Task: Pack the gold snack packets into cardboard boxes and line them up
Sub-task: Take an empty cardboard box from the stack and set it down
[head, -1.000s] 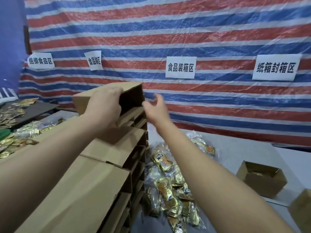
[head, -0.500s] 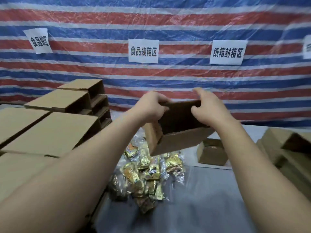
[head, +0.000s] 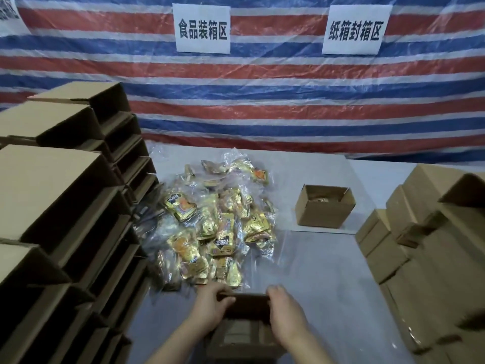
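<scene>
**Both hands on an open box at the near edge of the table**

At six o'clock the left hand (head: 211, 308) and the right hand (head: 286, 313) grip the far rim of an open cardboard box (head: 242, 334), fingers curled over the edge at either end, thumbs on the near side. The box stands mouth up on the grey table (head: 328, 285); its inside is dark, with only its folded bottom flaps showing.

Just beyond the fingers, toward twelve o'clock, lies a heap of gold snack packets (head: 215, 227) in clear plastic wrap, loose on the table.

At two o'clock, well apart from the hands, a second open box (head: 324, 210) sits upright; something lies in it, too dim to tell what.

At nine o'clock a tall stack of empty boxes (head: 68, 200) lies on its side, mouths facing the heap. At three o'clock stands a row of more boxes (head: 420, 240).

Behind, at twelve o'clock, hangs a striped tarp (head: 262, 101) of red, white and blue with two paper signs (head: 201, 28).
</scene>
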A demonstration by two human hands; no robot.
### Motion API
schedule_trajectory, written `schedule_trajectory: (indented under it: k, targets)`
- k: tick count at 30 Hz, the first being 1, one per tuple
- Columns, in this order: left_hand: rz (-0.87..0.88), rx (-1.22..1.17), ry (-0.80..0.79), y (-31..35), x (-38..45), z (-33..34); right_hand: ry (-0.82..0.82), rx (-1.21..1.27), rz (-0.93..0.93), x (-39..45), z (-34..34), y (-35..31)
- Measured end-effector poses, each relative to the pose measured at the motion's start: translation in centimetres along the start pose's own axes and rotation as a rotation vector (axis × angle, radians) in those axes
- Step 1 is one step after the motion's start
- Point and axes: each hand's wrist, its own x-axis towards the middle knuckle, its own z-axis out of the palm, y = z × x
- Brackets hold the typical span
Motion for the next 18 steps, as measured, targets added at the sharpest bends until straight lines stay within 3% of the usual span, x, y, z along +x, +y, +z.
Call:
schedule_trajectory:
  k: [9,18]
  targets:
    - [0.034,-0.023,0.113,-4.9,1.4,3.5,0.0,-0.026,0.06,0.6,3.9,0.4]
    - [0.091,0.01,0.059,-6.9,-0.4,4.0,-0.001,-0.116,0.009,-0.8,4.7,0.6]
